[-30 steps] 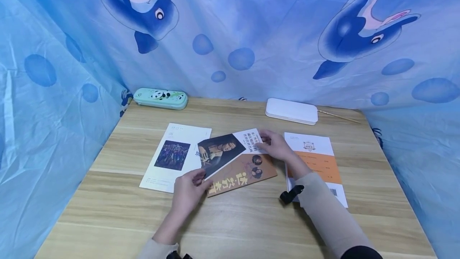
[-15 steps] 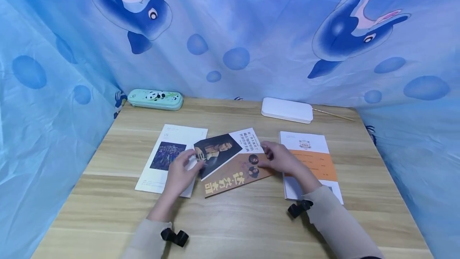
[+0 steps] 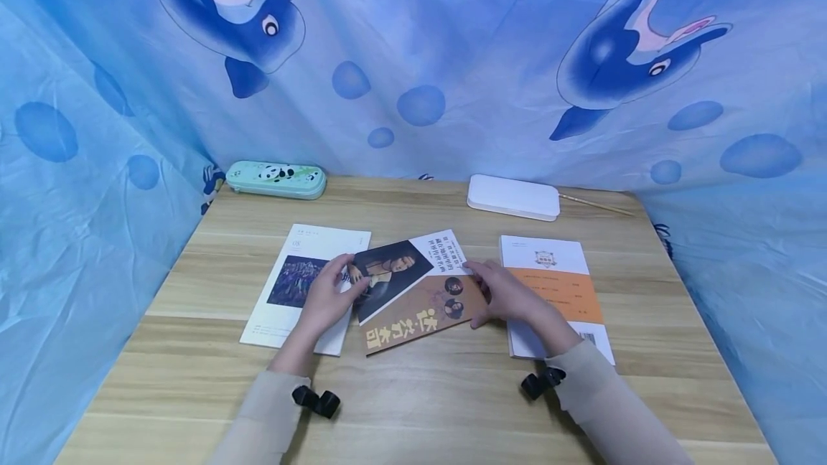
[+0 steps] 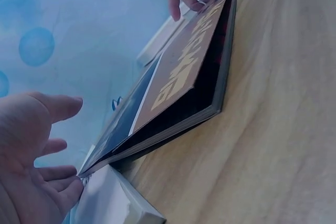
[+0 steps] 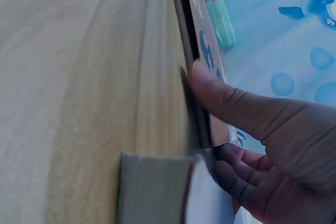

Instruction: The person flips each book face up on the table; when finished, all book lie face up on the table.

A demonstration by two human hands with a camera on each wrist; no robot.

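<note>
A brown book with yellow lettering and a dark portrait lies slanted at mid-table, its left end over a white book. In the left wrist view its front cover stands slightly raised from the pages. At the left end my left hand touches the edge with its fingertips, and the thumb is raised apart from the cover. My right hand holds the right end, the thumb at the front corner and the fingers bent along the side edge. Its fingertips are partly hidden.
To the right lies a white and orange book, partly under my right wrist. Along the back are a green panda pencil case, a white case and a thin stick. A blue dolphin curtain hangs behind.
My right hand has slid from the book's upper right corner down its right end. My left hand has moved up the left edge from the lower corner. The camera view has shifted slightly.
</note>
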